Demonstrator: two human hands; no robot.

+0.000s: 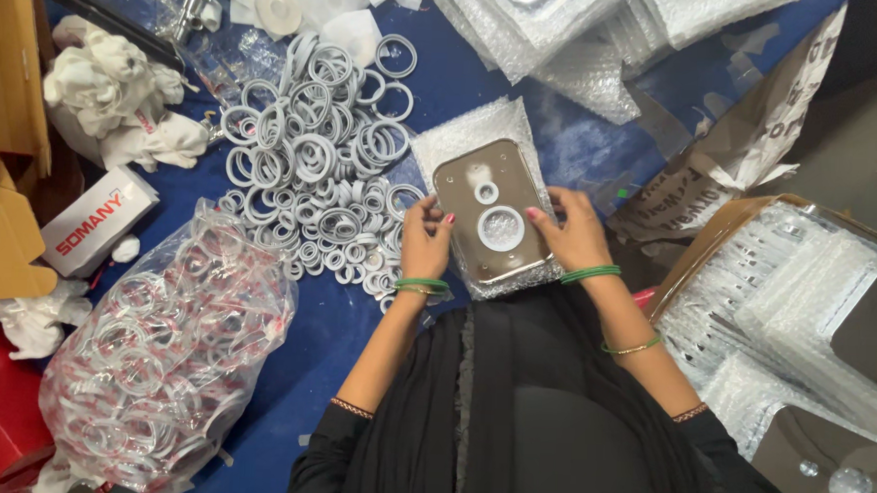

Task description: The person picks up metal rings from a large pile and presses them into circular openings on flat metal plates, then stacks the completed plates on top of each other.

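Fingers (438,220) of the left hand (425,244) and the right hand (574,233) grip opposite edges of a metal plate (492,214) with two round holes, lying on a bubble-wrap sleeve (473,132) over the blue counter (581,149); left of it sits a pile of white rings (314,162), more wrapped plates (566,25) beyond

We see the brown rectangular metal plate (492,215) at the frame centre, on a bubble-wrap sheet (468,129); the loose white plastic rings (314,162) lie left of it, the clear plastic bag of rings (163,348) at lower left.
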